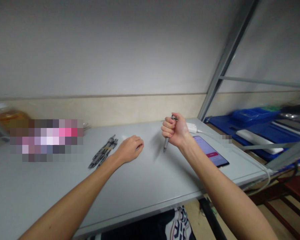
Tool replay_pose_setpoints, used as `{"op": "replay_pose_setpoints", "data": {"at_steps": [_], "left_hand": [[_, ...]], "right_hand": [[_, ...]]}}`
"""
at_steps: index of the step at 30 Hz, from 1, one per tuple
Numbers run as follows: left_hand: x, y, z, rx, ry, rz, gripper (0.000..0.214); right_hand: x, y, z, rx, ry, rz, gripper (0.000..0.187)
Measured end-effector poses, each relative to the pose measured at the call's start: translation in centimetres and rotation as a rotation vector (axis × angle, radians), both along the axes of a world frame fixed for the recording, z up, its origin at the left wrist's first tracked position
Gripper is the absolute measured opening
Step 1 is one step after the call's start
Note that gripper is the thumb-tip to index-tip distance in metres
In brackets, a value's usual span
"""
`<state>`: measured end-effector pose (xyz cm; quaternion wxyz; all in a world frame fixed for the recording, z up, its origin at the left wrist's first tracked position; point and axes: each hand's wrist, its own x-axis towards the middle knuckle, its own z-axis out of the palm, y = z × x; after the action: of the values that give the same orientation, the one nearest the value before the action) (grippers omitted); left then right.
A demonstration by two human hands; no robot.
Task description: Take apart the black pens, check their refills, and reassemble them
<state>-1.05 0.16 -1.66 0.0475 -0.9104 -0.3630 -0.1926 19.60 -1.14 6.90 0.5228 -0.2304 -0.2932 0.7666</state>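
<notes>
My right hand (173, 130) is raised over the right part of the desk, its fingers wrapped round a grey pen (166, 144). The pen's tip points down below the fist, and my thumb lies at its upper end. My left hand (131, 148) rests on the desk top with its fingers loosely curled in; I see nothing held in it. Just left of that wrist lies a bunch of several grey and black pens (104, 151), partly behind the forearm. A phone (210, 150) with a lit screen lies under and beside my right forearm.
The grey desk (150, 186) stands against a wall. A white charger (191, 127) with a cable lies behind the phone. A pixelated patch hides things at the left, near a bottle (10, 116). Right of a metal post (227, 60) are blue items (255, 116) and a white box (258, 141).
</notes>
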Motion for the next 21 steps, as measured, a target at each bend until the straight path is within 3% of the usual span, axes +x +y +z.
{"op": "replay_pose_setpoints", "data": {"at_steps": [12, 18, 21], "left_hand": [[0.14, 0.03, -0.12, -0.003, 0.033, 0.027, 0.023], [0.19, -0.12, 0.07, -0.016, 0.045, 0.041, 0.024], [0.17, -0.18, 0.10, -0.019, 0.046, 0.043, 0.024]], "right_hand": [[-0.24, -0.33, -0.30, -0.011, 0.029, 0.041, 0.038], [-0.13, -0.28, -0.70, -0.010, -0.037, 0.105, 0.043], [-0.42, -0.24, -0.98, -0.026, -0.110, 0.076, 0.036]]}}
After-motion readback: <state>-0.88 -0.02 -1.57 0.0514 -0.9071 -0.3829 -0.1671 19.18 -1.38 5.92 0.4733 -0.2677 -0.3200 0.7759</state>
